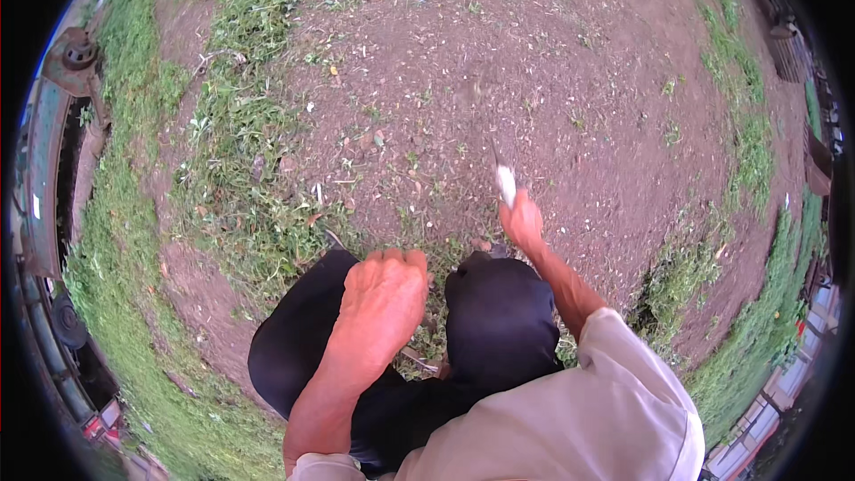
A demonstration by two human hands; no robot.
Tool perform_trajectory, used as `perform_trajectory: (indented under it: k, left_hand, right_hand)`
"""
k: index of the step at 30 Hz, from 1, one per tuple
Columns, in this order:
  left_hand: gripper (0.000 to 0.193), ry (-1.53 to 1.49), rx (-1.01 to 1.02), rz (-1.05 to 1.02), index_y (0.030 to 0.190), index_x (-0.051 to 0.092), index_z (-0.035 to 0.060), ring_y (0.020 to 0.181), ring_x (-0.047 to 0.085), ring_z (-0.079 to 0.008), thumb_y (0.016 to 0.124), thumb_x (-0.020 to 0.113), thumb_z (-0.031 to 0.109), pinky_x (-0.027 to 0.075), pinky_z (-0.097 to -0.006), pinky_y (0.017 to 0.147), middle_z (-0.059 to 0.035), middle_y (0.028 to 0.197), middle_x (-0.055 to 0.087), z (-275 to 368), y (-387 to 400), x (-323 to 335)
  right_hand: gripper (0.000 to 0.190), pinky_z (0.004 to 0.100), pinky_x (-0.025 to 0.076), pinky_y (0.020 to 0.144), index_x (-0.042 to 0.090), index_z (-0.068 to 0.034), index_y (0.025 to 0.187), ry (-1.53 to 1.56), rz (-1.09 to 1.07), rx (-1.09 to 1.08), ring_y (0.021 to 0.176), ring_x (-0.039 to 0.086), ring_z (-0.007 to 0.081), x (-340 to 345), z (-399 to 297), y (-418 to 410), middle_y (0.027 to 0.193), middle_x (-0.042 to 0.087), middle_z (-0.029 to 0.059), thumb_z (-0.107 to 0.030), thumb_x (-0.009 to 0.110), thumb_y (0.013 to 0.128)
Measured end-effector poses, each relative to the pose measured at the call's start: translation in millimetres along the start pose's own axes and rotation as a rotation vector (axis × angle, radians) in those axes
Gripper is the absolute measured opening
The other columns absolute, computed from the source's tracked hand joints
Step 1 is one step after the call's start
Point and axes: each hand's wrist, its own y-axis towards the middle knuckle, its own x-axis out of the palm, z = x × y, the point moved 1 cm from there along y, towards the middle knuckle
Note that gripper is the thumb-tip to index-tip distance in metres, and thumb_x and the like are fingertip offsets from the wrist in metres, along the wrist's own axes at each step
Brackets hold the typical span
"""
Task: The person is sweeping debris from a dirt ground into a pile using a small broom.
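Observation:
My right hand (pixel 522 217) is closed around the white handle of a hand tool (pixel 505 182), held low over bare brown soil (pixel 434 107) in front of my right knee. The tool's dark, thin far end is blurred, so its kind cannot be told. Over my left knee is my left hand (pixel 386 280), its back turned up and its fingers curled down out of sight. Whether those fingers hold anything is hidden. Cut or pulled green weeds (pixel 247 167) lie in a loose heap ahead and to the left of my knees.
Grass (pixel 120 214) runs along the left side, beside a rusty green metal machine frame (pixel 50 167). More weeds (pixel 681 280) lie to the right of my right arm. Dark metal parts (pixel 818 160) stand at the far right rim. Small leaves and pale bits dot the soil.

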Motion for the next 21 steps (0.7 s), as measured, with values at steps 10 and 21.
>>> perform_trajectory:
  k: [10, 21]
  left_hand:
    - [0.019, 0.036, 0.035, -0.008, 0.086, 0.059, -0.0006, 0.078, 0.062, -0.0376, 0.086, 0.061, 0.018, 0.048, -0.0481, 0.07, -0.0191, 0.079, 0.062, 2.2, -7.3, 4.5]
    - [0.02, 0.051, -0.005, -0.011, 0.083, 0.059, -0.0024, 0.083, 0.062, -0.0419, 0.083, 0.063, 0.017, 0.048, -0.0488, 0.073, -0.0232, 0.084, 0.064, 19.6, -1.4, -6.7]
  right_hand:
    - [0.039, 0.0544, 0.047, 0.065, 0.046, -0.004, 0.1, -0.092, -0.19, 0.276, 0.073, 0.061, 0.0457, -25.2, 146.3, -298.5, 0.078, 0.063, 0.0249, -0.029, 0.065, 0.078]
    - [0.038, 0.0564, 0.047, 0.068, 0.05, 0.001, 0.095, 0.037, 0.233, 0.204, 0.076, 0.06, 0.0493, -88.0, 119.7, -83.2, 0.079, 0.062, 0.0303, -0.033, 0.061, 0.081]
